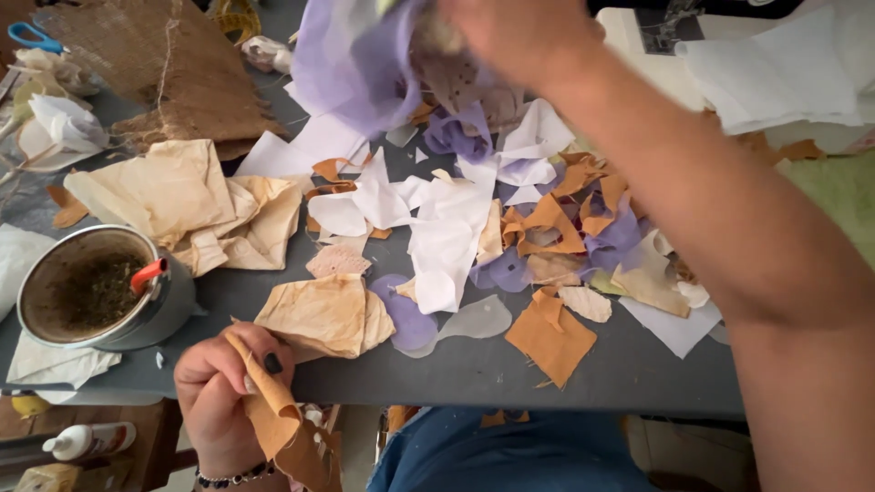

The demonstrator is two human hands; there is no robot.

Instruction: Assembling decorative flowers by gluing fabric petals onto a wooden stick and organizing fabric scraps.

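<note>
Tan fabric scrap (273, 415) pinched, crumpled, frayed, lilac cloth (351, 64) raised

Looking down on a grey worktable (474, 369) strewn with cut fabric scraps in white, lilac, orange and tan. The left hand (223, 387), at the near edge of the table, pinches a tan fabric strip (273, 415) between thumb and fingers; a beaded bracelet (235, 476) circles its wrist. The right hand (510, 32), blurred at the top of the view, grips a bunch of lilac fabric (355, 64), its forearm crossing the right side. To the left stands a metal pot (100, 292) holding dark liquid and an orange-handled tool (148, 273). Burlap (164, 64) and blue-handled scissors (35, 38) lie at the far left, white cloth (775, 77) at the far right
</note>
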